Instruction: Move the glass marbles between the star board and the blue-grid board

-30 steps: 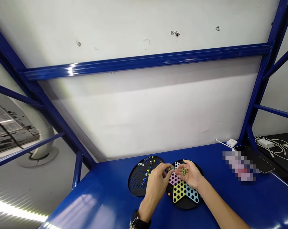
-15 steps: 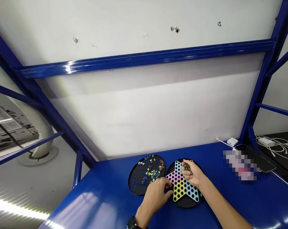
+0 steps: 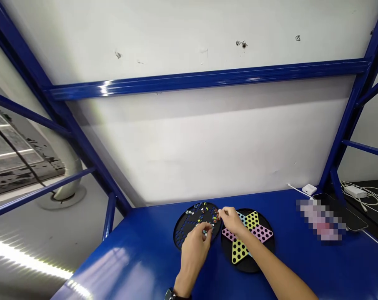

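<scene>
My left hand (image 3: 195, 245) reaches over the black round tray (image 3: 178, 227), its thumb and forefinger bent close together among the glass marbles (image 3: 202, 218). Whatever lies between those fingertips is too small to make out. My right hand (image 3: 232, 221) is curled closed at the gap between this tray and the Chinese checkers board (image 3: 239, 251). Greenish marbles showed in its palm a moment ago; the fingers now mostly cover them. The board has a pink, yellow and blue star with black holes, partly hidden under my right forearm.
Both round pieces stand on a blue table (image 3: 151, 241) against a white wall (image 3: 207, 141). Towards the right lie a blurred-out item (image 3: 320, 220), a dark phone (image 3: 341, 210) and a white charger (image 3: 309, 189) with cables. Blue metal bars (image 3: 207, 78) frame the table.
My right hand has turned over and moved left from above the star board to the marble tray's edge. My left hand has shifted forward over the marbles, its fingers drawing closer together.
</scene>
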Demonstrator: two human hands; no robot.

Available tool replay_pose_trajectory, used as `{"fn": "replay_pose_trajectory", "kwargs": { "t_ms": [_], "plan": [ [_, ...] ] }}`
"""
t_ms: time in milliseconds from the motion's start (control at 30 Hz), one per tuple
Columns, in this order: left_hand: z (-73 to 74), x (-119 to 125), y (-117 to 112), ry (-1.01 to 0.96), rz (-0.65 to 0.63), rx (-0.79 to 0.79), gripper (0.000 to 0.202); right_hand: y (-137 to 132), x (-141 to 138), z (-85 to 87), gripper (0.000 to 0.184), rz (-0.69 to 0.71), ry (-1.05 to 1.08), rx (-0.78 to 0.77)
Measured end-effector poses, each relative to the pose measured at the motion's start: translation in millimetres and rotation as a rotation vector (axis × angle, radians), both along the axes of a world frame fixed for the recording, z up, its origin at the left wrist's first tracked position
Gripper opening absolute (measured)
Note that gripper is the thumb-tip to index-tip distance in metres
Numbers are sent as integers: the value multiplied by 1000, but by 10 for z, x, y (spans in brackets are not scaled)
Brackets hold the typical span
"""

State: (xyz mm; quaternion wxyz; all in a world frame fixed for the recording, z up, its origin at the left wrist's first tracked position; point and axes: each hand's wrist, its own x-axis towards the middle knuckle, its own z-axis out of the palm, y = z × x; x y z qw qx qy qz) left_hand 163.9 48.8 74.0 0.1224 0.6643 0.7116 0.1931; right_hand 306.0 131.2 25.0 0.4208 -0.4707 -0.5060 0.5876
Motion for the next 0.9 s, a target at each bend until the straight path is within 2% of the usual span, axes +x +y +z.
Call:
{"fn": "replay_pose_trajectory", "kwargs": {
  "t_ms": [67, 133, 267, 367, 533, 633, 733, 800, 900],
  "plan": [
    [-131, -211, 12, -29, 64, 37, 22, 49, -246, 10, 34, 9, -226, 145],
    [-303, -370, 19, -45, 60, 78, 23, 67, -460, 7, 25, 54, -424, 266],
    [-583, -508, 33, -101, 47, 168, 27, 59, -701, -28, 15, 169, -726, 437],
    [-638, -502, 48, -111, 64, 192, 26, 46, -741, -34, 19, 226, -872, 534],
    [-611, -469, 51, -98, 40, 188, 24, -1, -713, 23, 25, 239, -998, 649],
    [-636, -495, 52, -97, 40, 215, 24, -55, -637, 88, 26, 216, -1010, 685],
    [-659, -525, 54, -92, 47, 258, 24, -120, -422, 172, 29, 146, -925, 699],
    [-638, -514, 39, -68, 39, 294, 24, -164, -163, 213, 32, 83, -846, 691],
    [-549, -409, -20, -19, -36, 332, 24, -234, 379, 191, 36, 8, -772, 598]
  ]
}}
